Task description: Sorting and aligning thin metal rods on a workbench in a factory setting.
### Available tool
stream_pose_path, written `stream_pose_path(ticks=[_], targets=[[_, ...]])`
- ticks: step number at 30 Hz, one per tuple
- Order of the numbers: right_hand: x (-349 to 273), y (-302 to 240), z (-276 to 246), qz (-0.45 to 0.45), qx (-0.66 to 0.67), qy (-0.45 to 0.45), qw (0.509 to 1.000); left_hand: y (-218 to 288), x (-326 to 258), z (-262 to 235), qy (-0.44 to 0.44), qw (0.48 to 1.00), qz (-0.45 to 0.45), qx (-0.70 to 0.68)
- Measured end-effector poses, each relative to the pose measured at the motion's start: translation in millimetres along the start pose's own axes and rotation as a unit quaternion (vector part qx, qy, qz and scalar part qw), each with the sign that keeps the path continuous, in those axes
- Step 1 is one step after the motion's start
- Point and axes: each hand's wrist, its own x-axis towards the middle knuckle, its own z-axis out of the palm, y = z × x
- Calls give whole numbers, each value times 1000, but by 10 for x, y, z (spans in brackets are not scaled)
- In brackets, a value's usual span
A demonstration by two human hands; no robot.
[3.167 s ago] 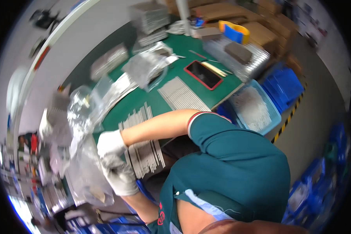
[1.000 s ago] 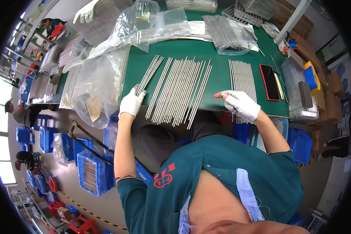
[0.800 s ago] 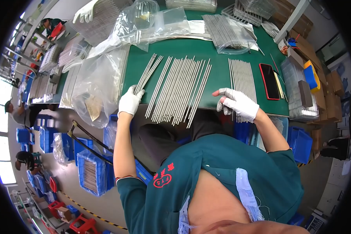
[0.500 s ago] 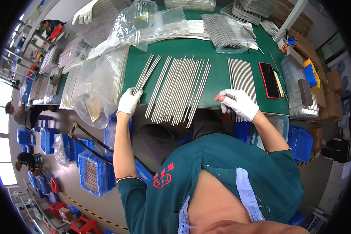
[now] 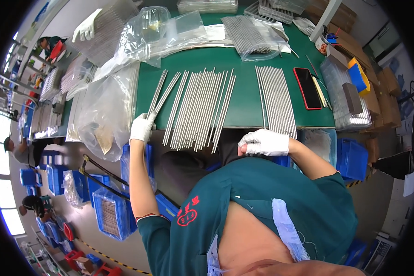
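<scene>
My left hand [image 5: 142, 128], in a white glove with bare fingertips, is closed around the near ends of a few thin metal rods [image 5: 162, 94], which fan apart on the green table [image 5: 179, 60]. Just right of them lies a wide row of similar rods [image 5: 200, 108], their near ends jutting past the table edge. My right hand [image 5: 264, 143], gloved alike, hovers in front of the edge with its fingers curled together; no rod shows in it. Beyond it lies a second row of rods [image 5: 277, 99], with one rod a little apart on its left side.
A red-edged phone [image 5: 307, 89] lies right of the rods, near stacked clear plastic trays [image 5: 342, 94]. Clear bags [image 5: 106, 110] cover the left side. More rods [image 5: 246, 34] lie bagged at the back. Blue bins [image 5: 110, 214] stand below; other people are at the far left.
My right hand has drawn back from the right row of rods, toward me and leftward. The rods in my left hand have spread wider apart. The whole view has shifted slightly.
</scene>
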Motion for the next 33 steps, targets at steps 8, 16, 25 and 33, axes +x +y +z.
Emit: stream_pose_path(ticks=[8, 16, 25, 33], targets=[[-39, -62, 14, -7, 31, 46, 998, -11, 39, -3, 1, 1000, -18, 17], [-50, -4, -9, -18, 38, 51, 998, -135, 104, 19, 36, 996, 22, 77], [44, 61, -218, -130, 446, 94, 880, 163, -621, 75, 64, 987, 60, -137], [409, -4, -218, -268, 672, -74, 686, 319, -1448, 201, -15, 972, 118, -201]])
